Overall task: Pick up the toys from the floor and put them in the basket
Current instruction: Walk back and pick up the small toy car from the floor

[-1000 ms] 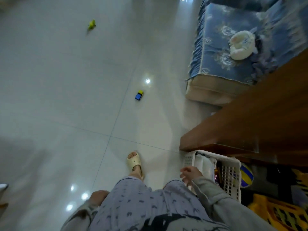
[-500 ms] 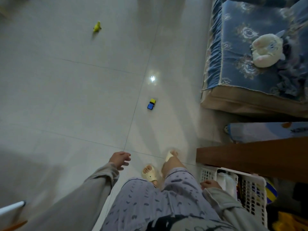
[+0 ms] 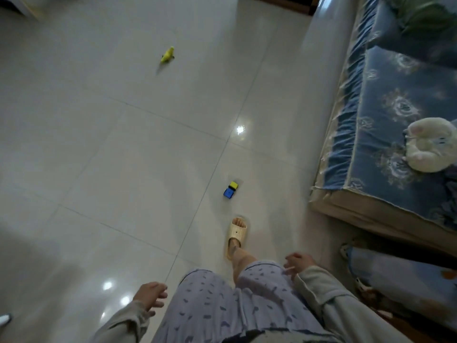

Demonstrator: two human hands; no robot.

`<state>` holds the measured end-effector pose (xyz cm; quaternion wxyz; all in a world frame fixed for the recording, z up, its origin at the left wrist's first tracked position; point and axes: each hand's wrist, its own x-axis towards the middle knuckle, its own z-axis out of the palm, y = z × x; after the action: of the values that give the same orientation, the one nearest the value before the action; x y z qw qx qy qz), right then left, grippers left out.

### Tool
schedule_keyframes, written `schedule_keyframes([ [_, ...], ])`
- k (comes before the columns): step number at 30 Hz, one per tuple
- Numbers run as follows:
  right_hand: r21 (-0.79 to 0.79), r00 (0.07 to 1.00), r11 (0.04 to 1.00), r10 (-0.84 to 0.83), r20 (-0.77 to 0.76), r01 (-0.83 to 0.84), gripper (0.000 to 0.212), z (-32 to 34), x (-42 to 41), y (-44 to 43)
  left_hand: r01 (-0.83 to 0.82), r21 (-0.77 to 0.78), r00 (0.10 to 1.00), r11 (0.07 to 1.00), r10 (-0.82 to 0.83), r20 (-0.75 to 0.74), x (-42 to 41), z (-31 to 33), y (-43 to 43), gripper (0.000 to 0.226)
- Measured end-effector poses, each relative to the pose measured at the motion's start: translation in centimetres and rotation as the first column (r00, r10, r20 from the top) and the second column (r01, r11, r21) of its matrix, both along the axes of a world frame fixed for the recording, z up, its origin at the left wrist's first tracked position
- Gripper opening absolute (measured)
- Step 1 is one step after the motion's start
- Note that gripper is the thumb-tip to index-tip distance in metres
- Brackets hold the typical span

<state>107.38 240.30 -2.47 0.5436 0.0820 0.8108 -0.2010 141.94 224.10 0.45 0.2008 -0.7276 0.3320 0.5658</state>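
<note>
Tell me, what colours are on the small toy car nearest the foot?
The toy car is blue with a yellow end, seen in the head view.

Glossy tiled floor (image 3: 128, 154) with blue-yellow toy car (image 3: 230, 190), yellow toy (image 3: 168, 55).

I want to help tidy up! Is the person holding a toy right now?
No, the left hand and the right hand are both empty, and the blue and yellow toy car lies on the floor.

A yellow toy (image 3: 168, 55) lies too small to identify. The sofa (image 3: 395, 134) runs off the right edge. A pale object (image 3: 5, 319) is cut off at left.
</note>
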Motion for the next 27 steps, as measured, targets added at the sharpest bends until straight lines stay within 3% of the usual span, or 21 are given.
schedule_keyframes([
  [4,-0.01,0.974,0.974,0.227,0.0,-0.227,0.012,0.5,-4.2,-6.6,-0.067,-0.064,0.997,0.996,0.065,-0.04,-4.4,-0.4,-4.5,0.011],
  [8,0.03,0.929,0.929,0.368,0.03,-0.369,0.027,-0.8,-5.9,-10.3,-0.027,-0.084,0.996,0.996,0.019,-0.089,-9.4,-1.2,-8.8,0.011],
  [13,0.043,0.941,0.941,0.334,0.045,-0.336,0.013,-3.3,-6.7,-14.3,0.104,-0.096,0.98,0.99,-0.118,-0.158,-15.1,-3.1,-13.4,0.014],
  [18,0.07,0.957,0.957,0.277,0.084,-0.283,0.021,-7.7,-7.1,-18.2,0.15,-0.085,0.969,0.985,-0.163,-0.184,-18.6,-6.9,-17.0,0.017],
  [23,0.091,0.979,0.981,0.162,0.122,-0.173,0.025,-14.7,-7.1,-22.5,0.148,-0.065,0.974,0.987,-0.157,-0.162,-19.0,-12.9,-19.5,0.022],
  [27,0.067,0.958,0.964,0.246,0.15,-0.258,0.022,-23.5,-6.7,-26.2,0.134,-0.041,0.979,0.99,-0.138,-0.149,-18.2,-20.2,-20.7,0.016],
])
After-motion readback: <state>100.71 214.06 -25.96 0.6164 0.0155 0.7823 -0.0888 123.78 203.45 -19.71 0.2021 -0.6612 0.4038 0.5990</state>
